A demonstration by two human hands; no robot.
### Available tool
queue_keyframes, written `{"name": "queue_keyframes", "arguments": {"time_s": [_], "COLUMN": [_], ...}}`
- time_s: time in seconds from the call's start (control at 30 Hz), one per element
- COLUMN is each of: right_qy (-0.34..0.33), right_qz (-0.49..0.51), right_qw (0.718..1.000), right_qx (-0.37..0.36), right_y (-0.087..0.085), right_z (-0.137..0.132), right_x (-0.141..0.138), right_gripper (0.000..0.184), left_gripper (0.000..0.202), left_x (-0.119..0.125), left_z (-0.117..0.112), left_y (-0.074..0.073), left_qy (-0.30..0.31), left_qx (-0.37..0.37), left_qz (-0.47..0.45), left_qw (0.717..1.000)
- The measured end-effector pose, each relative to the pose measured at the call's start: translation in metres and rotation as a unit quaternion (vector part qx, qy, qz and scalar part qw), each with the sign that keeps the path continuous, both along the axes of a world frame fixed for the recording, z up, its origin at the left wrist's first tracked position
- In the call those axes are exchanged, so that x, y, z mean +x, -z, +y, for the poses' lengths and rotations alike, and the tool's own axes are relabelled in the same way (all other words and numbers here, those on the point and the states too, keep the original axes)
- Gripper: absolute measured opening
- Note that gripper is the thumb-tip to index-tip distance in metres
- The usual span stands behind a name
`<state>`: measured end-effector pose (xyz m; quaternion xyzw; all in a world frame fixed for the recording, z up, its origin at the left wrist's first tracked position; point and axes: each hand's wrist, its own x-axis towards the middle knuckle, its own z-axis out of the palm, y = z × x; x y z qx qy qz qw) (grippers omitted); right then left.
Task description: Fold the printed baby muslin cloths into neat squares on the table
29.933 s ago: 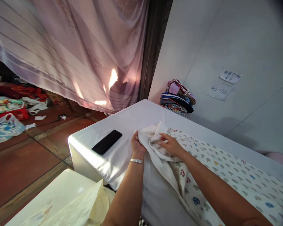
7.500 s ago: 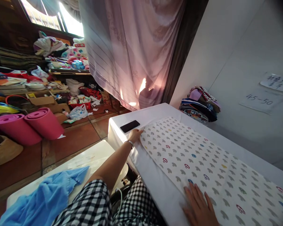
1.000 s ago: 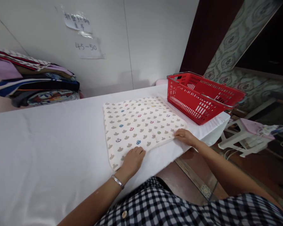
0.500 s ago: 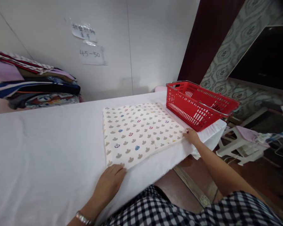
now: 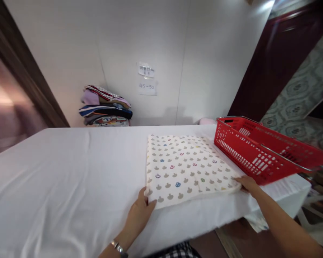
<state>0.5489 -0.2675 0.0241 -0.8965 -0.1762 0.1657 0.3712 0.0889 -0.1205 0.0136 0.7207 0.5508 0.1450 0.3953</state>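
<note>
A white cloth point(image 5: 188, 168) printed with grey and coloured mushrooms lies folded into a flat, roughly square shape on the white-covered table point(image 5: 56, 172). My left hand point(image 5: 140, 212) is at its near left corner, with the thumb along the front edge and the fingers at the left side; the fingertips are partly hidden. At the near right corner my right hand point(image 5: 247, 183) pinches the cloth, its thumb underneath and out of clear view. The front edge looks slightly raised between both hands.
A red plastic basket point(image 5: 258, 154) with metal handles stands right of the cloth, close to my right hand. Behind the table, a stack of folded clothes point(image 5: 106, 111) rests near the wall. Paper signs point(image 5: 147, 87) are taped there. The table's front edge runs close to me.
The view has turned left and tipped up. My left hand has gone from lying palm-down over the near left corner to gripping around it. The right hand stays at its corner.
</note>
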Motion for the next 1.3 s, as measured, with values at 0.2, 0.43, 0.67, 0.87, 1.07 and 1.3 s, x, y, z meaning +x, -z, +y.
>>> {"name": "queue_keyframes", "arguments": {"time_s": [0.2,0.43,0.67,0.87,1.07,1.3], "right_qy": [0.082,-0.006,-0.060,-0.099,-0.209,-0.239], "right_qz": [0.178,0.181,0.195,0.240,0.180,0.050], "right_qw": [0.976,0.952,0.907,0.897,0.868,0.746], "right_qx": [0.090,0.245,0.369,0.358,0.413,0.619], "right_y": [0.015,-0.039,-0.119,-0.119,-0.166,-0.278], "right_z": [-0.004,0.007,-0.012,0.022,0.146,0.191], "right_x": [0.008,-0.029,-0.097,-0.108,-0.097,-0.096], "right_gripper": [0.030,0.067,0.060,0.046,0.018,0.014], "left_gripper": [0.061,0.062,0.033,0.023,0.031,0.057], "left_x": [0.008,-0.003,-0.089,-0.117,-0.070,-0.063], "left_z": [-0.005,0.015,0.009,0.034,0.167,0.205], "left_y": [-0.001,-0.045,-0.161,-0.191,-0.243,-0.392], "left_qy": [-0.050,-0.121,-0.206,-0.232,-0.211,-0.129], "left_qx": [-0.035,-0.106,0.002,0.115,0.156,0.374], "left_qz": [-0.082,-0.438,-0.534,-0.513,-0.496,-0.450], "left_qw": [0.995,0.885,0.820,0.819,0.828,0.801]}}
